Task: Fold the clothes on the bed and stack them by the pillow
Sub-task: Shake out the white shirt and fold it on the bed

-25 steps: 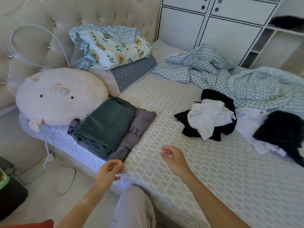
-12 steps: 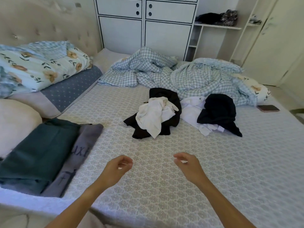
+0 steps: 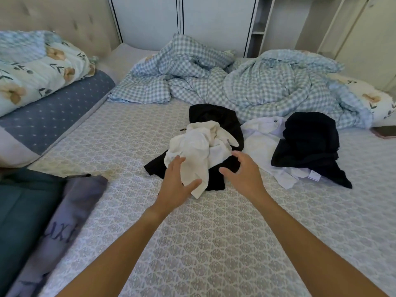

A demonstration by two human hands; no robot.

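A crumpled cream garment (image 3: 199, 146) lies on top of a black garment (image 3: 216, 116) in the middle of the bed. My left hand (image 3: 176, 185) hovers with fingers spread over its near left edge. My right hand (image 3: 241, 174) is spread open just right of it, over the black cloth. Neither hand holds anything. To the right lie a white garment (image 3: 260, 142) and a dark navy garment (image 3: 308, 142), both unfolded. At the left edge a folded green garment (image 3: 23, 202) rests on a folded grey one (image 3: 70, 213).
A rumpled blue checked duvet (image 3: 246, 82) fills the far side of the bed. A floral pillow (image 3: 36, 67) sits on a blue dotted pillow (image 3: 53, 116) at the left. A phone (image 3: 385, 131) lies at the right edge. White cupboards stand behind.
Both hands have reached forward from the near bed edge to the cream and black pile and spread their fingers. The view has turned right, away from the folded stack.
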